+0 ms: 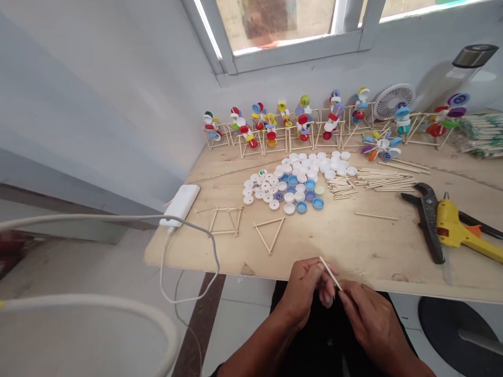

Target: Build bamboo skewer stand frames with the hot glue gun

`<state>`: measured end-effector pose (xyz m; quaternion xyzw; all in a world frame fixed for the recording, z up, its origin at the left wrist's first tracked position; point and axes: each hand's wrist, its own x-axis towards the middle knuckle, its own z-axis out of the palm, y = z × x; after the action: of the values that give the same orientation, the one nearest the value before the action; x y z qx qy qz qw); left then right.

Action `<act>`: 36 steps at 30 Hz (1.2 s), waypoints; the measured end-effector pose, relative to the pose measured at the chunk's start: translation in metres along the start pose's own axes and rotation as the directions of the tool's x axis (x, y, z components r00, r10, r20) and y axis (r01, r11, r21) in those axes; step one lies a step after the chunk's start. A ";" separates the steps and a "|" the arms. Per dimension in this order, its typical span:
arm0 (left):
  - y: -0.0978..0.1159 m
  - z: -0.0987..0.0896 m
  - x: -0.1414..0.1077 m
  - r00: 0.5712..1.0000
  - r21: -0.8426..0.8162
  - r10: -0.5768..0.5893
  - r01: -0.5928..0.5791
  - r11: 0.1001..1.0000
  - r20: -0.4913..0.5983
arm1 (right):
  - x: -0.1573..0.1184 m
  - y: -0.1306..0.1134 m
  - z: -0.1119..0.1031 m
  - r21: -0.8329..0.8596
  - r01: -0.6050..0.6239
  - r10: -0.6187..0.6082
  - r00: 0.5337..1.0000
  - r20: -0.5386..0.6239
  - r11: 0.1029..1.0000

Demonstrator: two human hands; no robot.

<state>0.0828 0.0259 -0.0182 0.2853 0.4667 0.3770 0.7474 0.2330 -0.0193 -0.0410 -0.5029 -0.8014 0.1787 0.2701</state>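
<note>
Between my two hands, at the table's front edge, is a thin wooden stick [330,273]. My left hand [308,285] has its fingers closed around the upper end, and my right hand [365,309] pinches the lower end. A stick triangle [270,234] lies on the table ahead of my left hand. To its left stands a small stick frame [225,221]. One loose stick [376,215] rests beyond my right hand. Farther back are piles of short sticks [341,187] and longer sticks [385,179], beside many white and blue bottle caps [301,180].
Along the wall stand several stick frames with colourful cap wheels [302,128]. A yellow glue gun [451,225] and black-handled pliers [428,222] lie at the right. A white power bank [181,204] with a looping cable [214,246] sits at the left edge. A small fan [394,101] stands behind.
</note>
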 end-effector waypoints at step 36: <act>0.003 0.001 -0.015 0.953 -0.218 -0.138 0.199 0.955 0.269 | -0.002 0.003 -0.026 0.468 -0.273 0.083 0.918 0.387 0.841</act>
<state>0.0789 0.0151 -0.0082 0.1959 0.3418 0.3266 0.8592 0.2522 -0.0197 -0.0227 -0.4460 -0.7087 0.4967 0.2284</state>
